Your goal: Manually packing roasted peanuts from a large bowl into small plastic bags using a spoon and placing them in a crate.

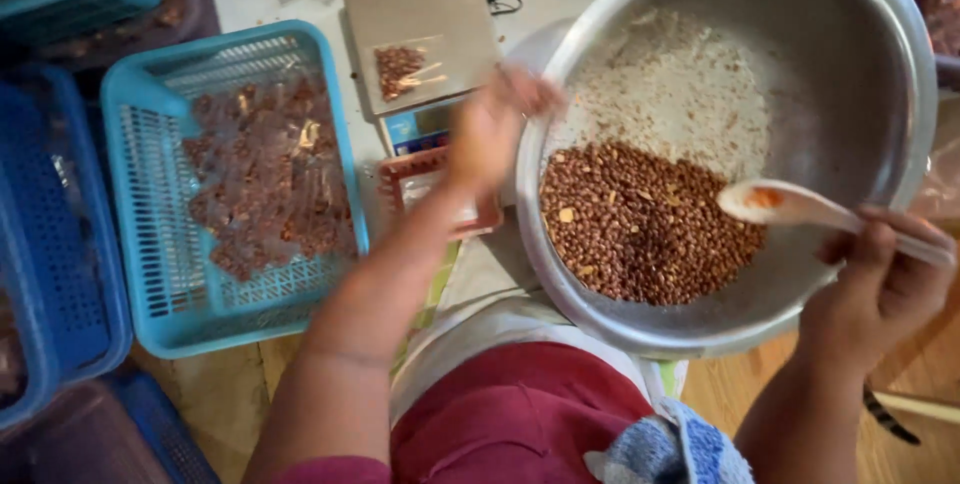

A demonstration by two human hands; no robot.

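A large metal bowl (880,64) tilts toward me, holding brown roasted peanuts (640,224) mixed with pale flakes. My right hand (880,279) grips a white plastic spoon (785,204) whose scoop hovers over the peanuts. My left hand (495,129) is blurred; it rests at the bowl's left rim, just below a small scale (420,29). On the scale lies a small clear bag of peanuts (402,69). Whether the left hand holds anything cannot be told.
A light blue plastic basket (150,144) at the left holds several filled clear bags (265,179). Darker blue baskets (50,244) stand further left. A small red tray (425,179) lies below the scale. My red and white clothing (520,394) fills the bottom.
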